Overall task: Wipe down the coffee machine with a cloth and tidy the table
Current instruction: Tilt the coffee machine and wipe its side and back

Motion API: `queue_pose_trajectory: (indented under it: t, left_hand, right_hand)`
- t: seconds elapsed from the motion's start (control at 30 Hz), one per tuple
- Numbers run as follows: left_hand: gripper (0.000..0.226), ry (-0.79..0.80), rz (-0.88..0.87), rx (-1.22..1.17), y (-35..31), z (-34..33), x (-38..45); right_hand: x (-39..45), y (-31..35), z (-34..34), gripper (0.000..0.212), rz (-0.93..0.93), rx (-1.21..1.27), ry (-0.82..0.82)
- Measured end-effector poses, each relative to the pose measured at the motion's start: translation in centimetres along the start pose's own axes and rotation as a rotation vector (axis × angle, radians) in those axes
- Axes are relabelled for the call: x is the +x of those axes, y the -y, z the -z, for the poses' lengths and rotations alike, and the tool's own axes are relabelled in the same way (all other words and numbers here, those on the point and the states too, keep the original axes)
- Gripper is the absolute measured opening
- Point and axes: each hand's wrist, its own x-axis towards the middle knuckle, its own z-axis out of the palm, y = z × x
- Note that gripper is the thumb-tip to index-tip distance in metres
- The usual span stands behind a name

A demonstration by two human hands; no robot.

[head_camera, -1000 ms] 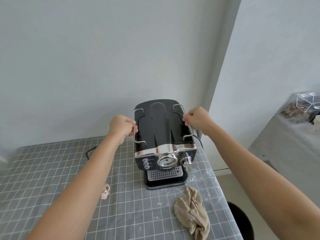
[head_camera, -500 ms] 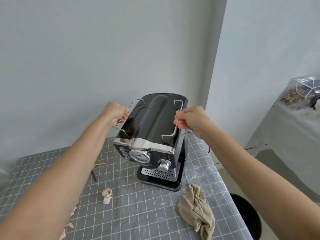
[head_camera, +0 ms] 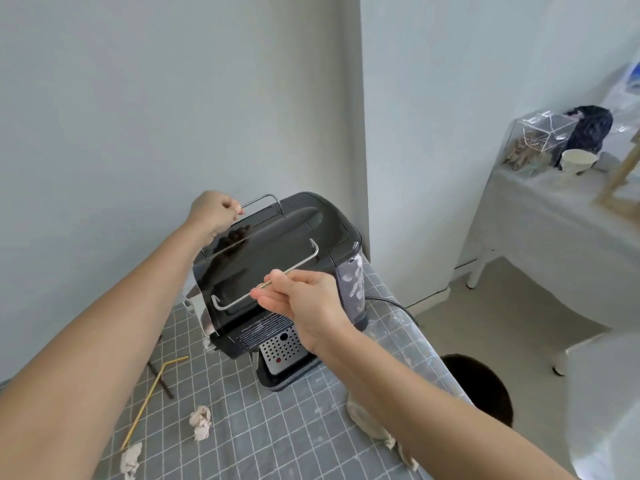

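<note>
A black and chrome coffee machine (head_camera: 277, 251) stands on the grey grid-patterned table (head_camera: 277, 441), turned so its front faces left. My left hand (head_camera: 214, 211) grips the far wire rail on its top. My right hand (head_camera: 304, 303) pinches the near wire rail. A beige cloth (head_camera: 370, 422) lies on the table near the right edge, mostly hidden behind my right forearm.
Two crumpled paper scraps (head_camera: 201, 420) (head_camera: 131, 460), a yellow straw (head_camera: 152, 393) and a dark stick (head_camera: 161, 379) lie on the table's left part. A black cord (head_camera: 391, 303) trails off the right edge. A dark bin (head_camera: 481, 386) stands on the floor, and a cluttered side table (head_camera: 554, 209) is at right.
The coffee machine has been rotated counter-clockwise, its front now facing left. Both hands stayed on the top rails. My view shifted right, showing more of the side table.
</note>
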Motion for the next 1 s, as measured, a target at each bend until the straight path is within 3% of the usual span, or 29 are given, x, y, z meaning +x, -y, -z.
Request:
queue_pose_trajectory:
  t: [0.37,0.67,0.73,0.8,0.9,1.0]
  left_hand:
    - [0.017,0.039,-0.106,0.098,1.0,-2.1,0.1]
    - [0.024,-0.110,-0.223,0.114,0.3,-2.4,-2.7]
    - [0.030,-0.095,-0.332,0.092,-1.0,-2.7,-4.9]
    - [0.038,0.034,-0.465,0.057,-2.1,-3.4,-7.6]
    - [0.047,0.276,-0.591,0.093,-2.4,-4.7,-11.0]
    - [0.054,0.349,-0.666,0.278,-1.5,-5.8,-12.3]
  right_hand:
    - [-0.7,-3.1,-0.4,0.020,-0.039,0.036,-0.087]
    - [-1.8,-4.3,1.3,0.029,0.134,-0.140,0.012]
    - [-3.0,-5.6,3.3,0.032,0.139,-0.242,-0.001]
    - [-4.2,-7.7,6.4,0.031,0.130,-0.385,-0.057]
    - [-4.8,-11.5,12.5,0.031,0.162,-0.908,-0.230]
    - [-3.9,-14.1,17.9,0.023,0.160,-1.317,-0.308]
